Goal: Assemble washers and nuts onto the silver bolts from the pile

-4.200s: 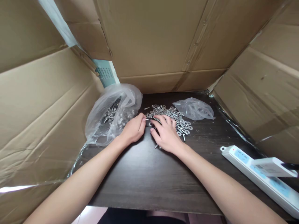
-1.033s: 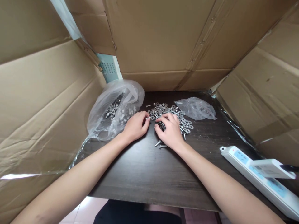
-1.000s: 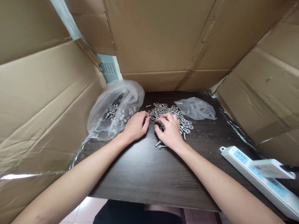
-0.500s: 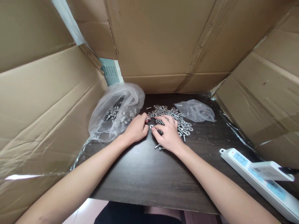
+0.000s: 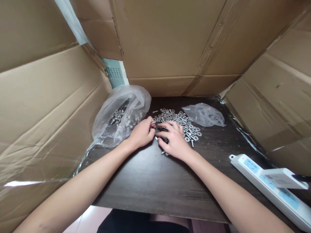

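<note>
A pile of small metal screws and washers (image 5: 181,120) lies on the dark wooden table (image 5: 157,181). My left hand (image 5: 141,134) is closed, pinching a small screw (image 5: 153,122) at its fingertips beside the pile. My right hand (image 5: 173,140) rests on the near edge of the pile with its fingers curled down onto the hardware; what they grip is hidden. A couple of loose screws (image 5: 164,152) lie under its palm edge. A clear plastic bag with screws (image 5: 121,116) sits just left of my left hand.
A smaller crumpled plastic bag (image 5: 205,115) lies right of the pile. A white power strip (image 5: 269,184) with a white block on it lies at the right front. Cardboard walls (image 5: 170,42) close in the table on the left, back and right.
Both hands stay at the near edge of the pile. My right hand has curled and slid slightly toward me; the left hand keeps the screw pinched. The view shifts slightly.
</note>
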`<state>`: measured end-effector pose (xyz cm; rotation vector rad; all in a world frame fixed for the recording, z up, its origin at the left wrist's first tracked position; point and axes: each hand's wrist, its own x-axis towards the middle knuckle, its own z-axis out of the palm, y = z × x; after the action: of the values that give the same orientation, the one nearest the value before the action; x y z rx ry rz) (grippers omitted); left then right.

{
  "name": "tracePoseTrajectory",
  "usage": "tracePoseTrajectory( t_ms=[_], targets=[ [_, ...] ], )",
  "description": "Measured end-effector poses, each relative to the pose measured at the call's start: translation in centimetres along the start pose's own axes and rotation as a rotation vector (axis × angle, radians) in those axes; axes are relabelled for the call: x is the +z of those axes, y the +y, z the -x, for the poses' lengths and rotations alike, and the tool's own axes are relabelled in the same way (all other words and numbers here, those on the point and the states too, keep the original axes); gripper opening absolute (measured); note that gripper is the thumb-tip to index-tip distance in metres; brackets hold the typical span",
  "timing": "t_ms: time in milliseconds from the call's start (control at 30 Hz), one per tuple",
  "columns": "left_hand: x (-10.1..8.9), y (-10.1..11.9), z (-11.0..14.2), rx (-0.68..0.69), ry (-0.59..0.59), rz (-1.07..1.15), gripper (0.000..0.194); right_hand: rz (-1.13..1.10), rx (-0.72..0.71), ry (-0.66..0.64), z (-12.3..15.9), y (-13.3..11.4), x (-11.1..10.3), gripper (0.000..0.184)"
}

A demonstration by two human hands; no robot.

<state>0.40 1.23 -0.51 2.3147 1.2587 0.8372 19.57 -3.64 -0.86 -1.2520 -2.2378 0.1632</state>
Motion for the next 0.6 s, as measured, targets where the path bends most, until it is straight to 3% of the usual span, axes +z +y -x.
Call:
tracePoseTrajectory(
  t_ms=[100,600],
  targets=[
    [0.00,0.17,0.02,-0.021,-0.006,-0.018,0.015,-0.058,-0.040,-0.024,0.00,-0.02,-0.15,0.013],
    [-0.31,0.57,0.10,-0.062,-0.043,0.006,0.013,-0.093,0.124,-0.142,-0.09,-0.34,-0.79,0.007]
  ],
)
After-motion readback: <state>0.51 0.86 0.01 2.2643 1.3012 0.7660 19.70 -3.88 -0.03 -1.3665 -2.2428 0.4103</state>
